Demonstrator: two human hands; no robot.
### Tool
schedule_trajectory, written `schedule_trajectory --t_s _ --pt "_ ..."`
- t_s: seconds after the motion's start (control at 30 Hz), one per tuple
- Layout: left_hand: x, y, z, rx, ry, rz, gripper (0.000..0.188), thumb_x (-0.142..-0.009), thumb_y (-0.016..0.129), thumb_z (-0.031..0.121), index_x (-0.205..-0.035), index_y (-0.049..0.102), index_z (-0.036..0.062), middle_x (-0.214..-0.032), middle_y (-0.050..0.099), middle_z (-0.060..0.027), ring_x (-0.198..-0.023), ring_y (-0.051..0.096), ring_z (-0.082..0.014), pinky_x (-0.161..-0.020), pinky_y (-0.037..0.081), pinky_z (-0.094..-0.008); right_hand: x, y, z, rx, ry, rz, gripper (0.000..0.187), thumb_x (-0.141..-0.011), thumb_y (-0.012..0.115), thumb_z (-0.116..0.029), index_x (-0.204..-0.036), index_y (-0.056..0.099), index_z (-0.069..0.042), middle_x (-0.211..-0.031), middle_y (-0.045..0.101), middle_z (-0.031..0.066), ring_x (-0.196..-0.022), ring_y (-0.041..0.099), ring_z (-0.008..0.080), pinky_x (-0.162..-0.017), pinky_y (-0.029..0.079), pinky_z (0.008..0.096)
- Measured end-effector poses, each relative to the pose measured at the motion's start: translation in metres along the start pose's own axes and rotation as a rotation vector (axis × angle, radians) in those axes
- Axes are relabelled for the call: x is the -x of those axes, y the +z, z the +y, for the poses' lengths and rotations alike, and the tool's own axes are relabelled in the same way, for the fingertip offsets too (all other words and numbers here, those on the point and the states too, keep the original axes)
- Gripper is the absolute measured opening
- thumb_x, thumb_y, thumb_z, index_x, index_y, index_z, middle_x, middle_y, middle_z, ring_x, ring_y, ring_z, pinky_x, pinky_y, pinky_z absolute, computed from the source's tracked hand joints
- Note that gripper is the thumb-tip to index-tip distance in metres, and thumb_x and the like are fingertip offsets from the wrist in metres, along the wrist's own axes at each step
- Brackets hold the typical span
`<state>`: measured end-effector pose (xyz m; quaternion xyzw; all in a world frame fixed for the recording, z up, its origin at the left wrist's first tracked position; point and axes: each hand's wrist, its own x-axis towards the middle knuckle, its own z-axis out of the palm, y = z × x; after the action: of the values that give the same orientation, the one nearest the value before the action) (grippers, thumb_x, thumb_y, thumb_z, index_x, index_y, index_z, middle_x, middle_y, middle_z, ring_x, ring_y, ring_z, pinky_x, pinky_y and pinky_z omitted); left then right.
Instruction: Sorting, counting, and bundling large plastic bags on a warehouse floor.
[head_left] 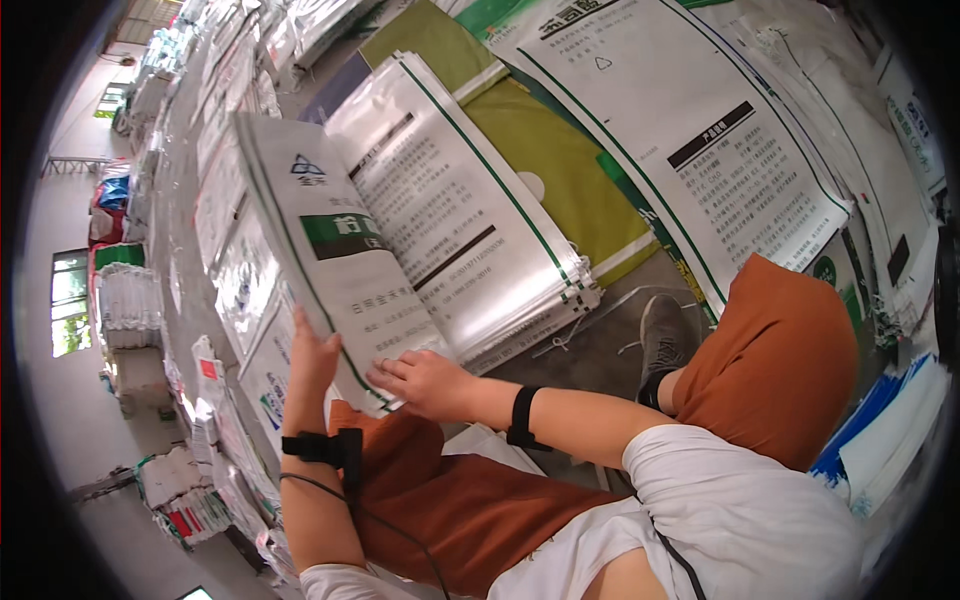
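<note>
A white printed sack [345, 275] with a green band and dark lettering slants up, partly lifted off the stack of white sacks [470, 215] beside it. My left hand [314, 350] grips its left edge near the bottom, thumb on the printed face. At the lower corner, my right hand [428, 382] has bent fingers over the sack's edge; its thumb is hidden. Both wrists wear black straps. The stack's lower right edges are fanned into several layers.
Olive-green packs [560, 170] lie right of the stack, then another pile of white sacks [690, 130]. My shoe [668, 335] stands on the grey floor between them. Blue and white sacks [890, 430] lie at far right. More piled sacks [128, 305] line the left.
</note>
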<state>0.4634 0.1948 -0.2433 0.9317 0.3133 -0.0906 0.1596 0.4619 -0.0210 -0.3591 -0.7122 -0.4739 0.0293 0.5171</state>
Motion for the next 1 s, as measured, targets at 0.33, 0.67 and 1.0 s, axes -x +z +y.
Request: schedule_trajectory --t_s 0.33,0.67,1.0 --pt "0.012 0.001 -0.052 0.137 -0.062 0.079 0.07 -0.082 0.05 -0.006 -0.149 0.046 0.0141 -0.132 0.063 -0.0178 -0.105 0.068 -0.0275 -0.09 0.051 -0.0303 0.12 -0.074 0.163 0.565 1.022 0.379 0.033 -0.086 0.063 -0.012 -0.119 0.064 -0.013 -0.115 0.06 0.0067 -0.112 0.056 0.0285 -0.096 0.044 0.0467" --pt "0.003 0.005 -0.059 0.153 -0.095 0.051 0.04 -0.089 0.051 -0.001 -0.124 0.069 0.007 -0.117 0.072 -0.0131 -0.098 0.069 -0.0196 -0.088 0.051 -0.0276 0.126 -0.072 0.146 0.627 1.253 0.468 0.021 -0.087 0.068 -0.023 -0.106 0.065 -0.014 -0.116 0.059 0.0034 -0.116 0.054 0.0254 -0.097 0.041 0.0476" --pt "0.002 0.002 -0.041 0.212 -0.076 0.037 0.035 -0.092 0.051 0.001 -0.12 0.07 0.003 -0.114 0.072 -0.0151 -0.1 0.069 -0.0212 -0.089 0.05 -0.0274 0.087 -0.068 0.143 0.438 1.107 0.654 0.02 -0.082 0.072 -0.025 -0.094 0.063 -0.011 -0.099 0.063 0.0086 -0.098 0.061 0.0301 -0.084 0.046 0.0469"
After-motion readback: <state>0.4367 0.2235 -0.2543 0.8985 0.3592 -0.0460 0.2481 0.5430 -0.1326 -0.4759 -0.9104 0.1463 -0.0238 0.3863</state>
